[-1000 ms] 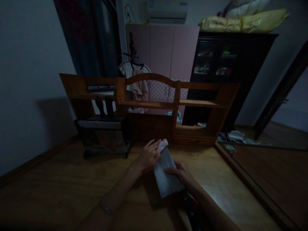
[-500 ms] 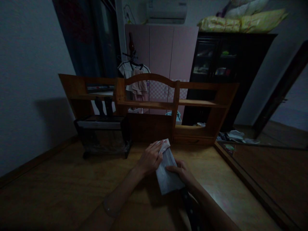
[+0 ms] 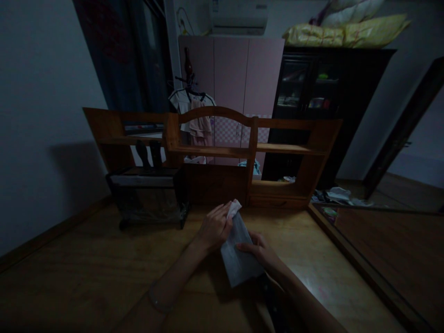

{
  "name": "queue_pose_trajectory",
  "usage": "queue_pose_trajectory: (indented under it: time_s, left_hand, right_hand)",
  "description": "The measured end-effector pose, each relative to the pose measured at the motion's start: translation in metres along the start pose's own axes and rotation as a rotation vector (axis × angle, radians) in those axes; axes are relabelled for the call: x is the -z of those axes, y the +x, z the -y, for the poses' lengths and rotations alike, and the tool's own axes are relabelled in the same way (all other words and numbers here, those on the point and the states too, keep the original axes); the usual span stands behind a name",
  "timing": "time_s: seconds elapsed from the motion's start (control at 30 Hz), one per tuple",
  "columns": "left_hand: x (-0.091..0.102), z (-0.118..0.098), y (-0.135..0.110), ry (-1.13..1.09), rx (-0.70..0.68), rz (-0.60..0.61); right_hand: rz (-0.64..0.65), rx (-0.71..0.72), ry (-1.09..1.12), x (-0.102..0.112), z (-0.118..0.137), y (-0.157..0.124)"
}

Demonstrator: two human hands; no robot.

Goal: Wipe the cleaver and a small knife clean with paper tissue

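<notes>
A pale grey soft pack (image 3: 238, 261) is held over the wooden desk (image 3: 104, 263), tilted with its far end up. My right hand (image 3: 263, 252) grips the pack's right side, thumb laid across its front. My left hand (image 3: 215, 226) is at the pack's top end, fingers pinched on a white tissue (image 3: 234, 207) that sticks out of it. The room is dim and the pack's print cannot be read.
A wooden shelf unit (image 3: 256, 148) stands at the desk's back edge. A dark rack (image 3: 145, 185) sits at its left. Behind are a pink wardrobe (image 3: 231, 74), a dark cabinet (image 3: 322, 88) with bedding on top, and hanging clothes (image 3: 194, 115). A raised rim (image 3: 360, 268) runs along the desk's right.
My left hand's fingers closed and shifted on the tissue at the pack's top, and the pack tilted slightly. The right hand kept its grip.
</notes>
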State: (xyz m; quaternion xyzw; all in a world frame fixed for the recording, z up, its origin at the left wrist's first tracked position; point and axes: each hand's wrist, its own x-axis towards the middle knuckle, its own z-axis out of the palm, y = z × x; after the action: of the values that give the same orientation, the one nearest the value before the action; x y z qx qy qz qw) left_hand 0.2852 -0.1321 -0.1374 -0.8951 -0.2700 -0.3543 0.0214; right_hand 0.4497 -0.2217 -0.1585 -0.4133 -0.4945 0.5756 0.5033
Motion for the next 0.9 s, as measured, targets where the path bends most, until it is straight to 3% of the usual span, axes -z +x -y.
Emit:
queue_pose_trajectory:
  time_s: [0.63, 0.9]
  left_hand:
    - [-0.0042, -0.0008, -0.0018, -0.050, 0.050, 0.003]
    - [-0.0057, 0.0052, -0.0031, -0.145, 0.167, -0.043]
  right_hand:
    - [0.034, 0.013, -0.037, 0.0006, -0.0037, -0.0003]
    - [0.091, 0.006, -0.088, -0.0017, -0.0033, -0.0039]
